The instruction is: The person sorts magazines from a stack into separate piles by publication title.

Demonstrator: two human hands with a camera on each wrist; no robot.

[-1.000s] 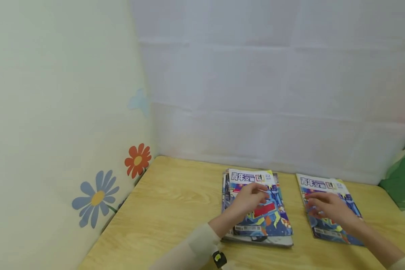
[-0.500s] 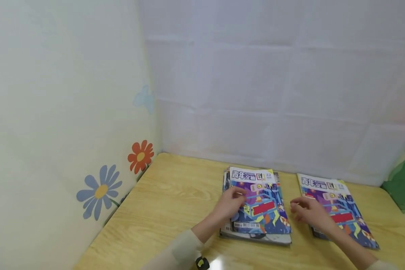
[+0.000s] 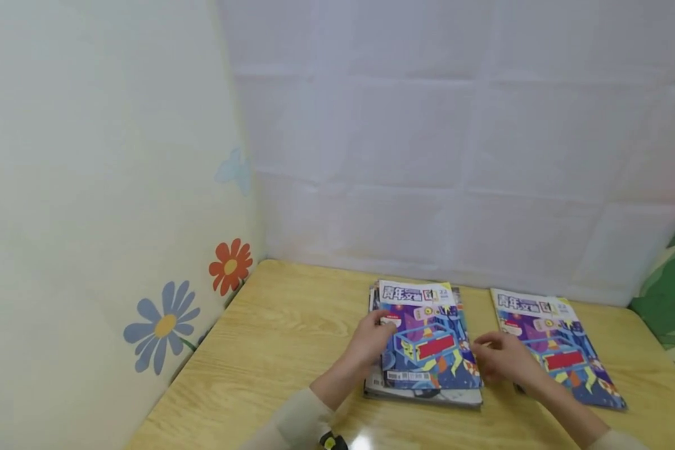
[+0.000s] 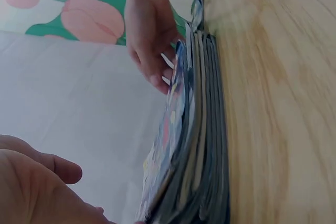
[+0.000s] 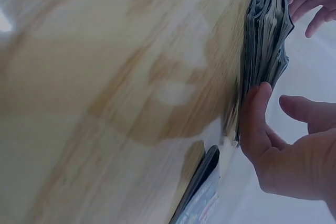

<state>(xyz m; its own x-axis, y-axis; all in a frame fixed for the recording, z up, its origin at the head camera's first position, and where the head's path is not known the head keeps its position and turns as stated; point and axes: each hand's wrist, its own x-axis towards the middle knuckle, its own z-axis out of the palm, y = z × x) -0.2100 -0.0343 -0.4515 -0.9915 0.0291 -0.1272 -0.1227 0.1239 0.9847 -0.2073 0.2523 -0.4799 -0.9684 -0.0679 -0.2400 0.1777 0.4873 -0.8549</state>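
Note:
A stack of magazines [image 3: 435,356] with a bright blue and purple cover on top lies on the table, its edges slightly uneven. My left hand [image 3: 369,340] is at the stack's left edge, its fingers over the top cover's margin. At the opposite edge is my right hand [image 3: 506,357]; in the right wrist view, the fingers [image 5: 255,121] of that hand lie against the stack's side, with the thumb apart from it. Behind the right hand lies a second, thinner pile with the same cover, a magazine [image 3: 565,359] on top. Neither hand grips anything.
The wooden table [image 3: 270,350] meets a flower-painted wall [image 3: 118,187] on the left. A white cloth [image 3: 371,137] hangs at the back. Green painted leaves [image 3: 672,300] show at the far right.
My left hand has moved left from over the stack's cover to its left edge. My right hand has moved left, off the right-hand magazine to the stack's right edge.

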